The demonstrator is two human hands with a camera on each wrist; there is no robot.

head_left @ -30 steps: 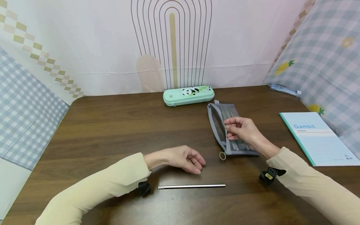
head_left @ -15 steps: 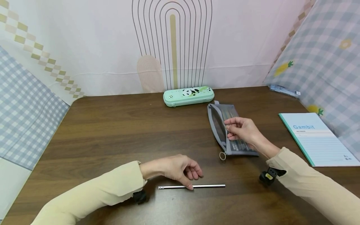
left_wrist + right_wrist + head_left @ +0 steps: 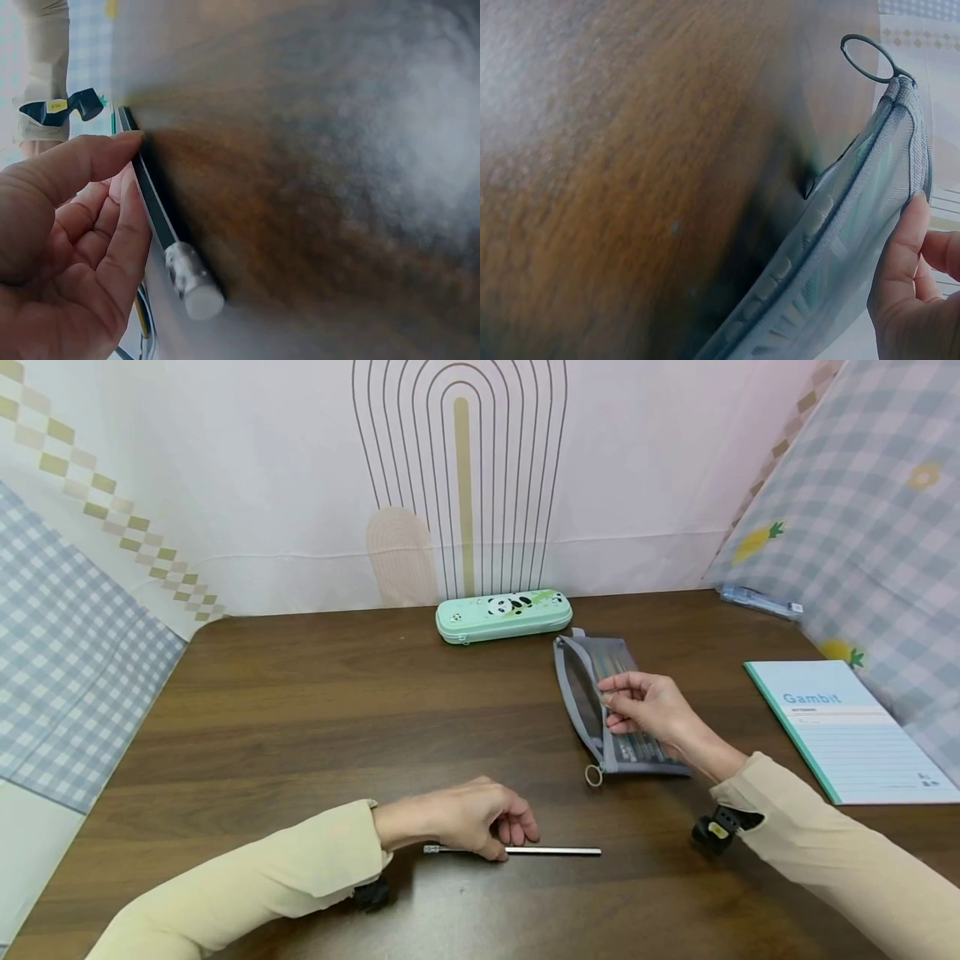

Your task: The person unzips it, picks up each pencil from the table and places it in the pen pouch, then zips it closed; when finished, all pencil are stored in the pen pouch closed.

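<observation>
My left hand [image 3: 480, 814] pinches a dark pencil [image 3: 555, 852] between thumb and fingers, low over the table. In the left wrist view the pencil [image 3: 154, 199] shows a silver ferrule and a pale eraser end toward the camera. My right hand [image 3: 645, 706] grips the near edge of a grey mesh zip pouch [image 3: 637, 760] by its opening, which gapes toward the left. Thin sticks show through the mesh. The right wrist view has the pouch [image 3: 855, 247] tilted, with thumb and fingers at its edge and a zipper ring [image 3: 866, 58] at its tip.
Behind the pouch sits a mint panda pencil case [image 3: 502, 617], shut. A notebook [image 3: 855, 731] lies on the right side of the wooden table [image 3: 300, 693]. Farther back is a blue packet [image 3: 761, 602] against the checked cloth [image 3: 862, 527].
My left hand has come down toward the front edge onto the pencil and now pinches it; the pencil has shifted slightly away from me. The right hand and pouch have stayed put.
</observation>
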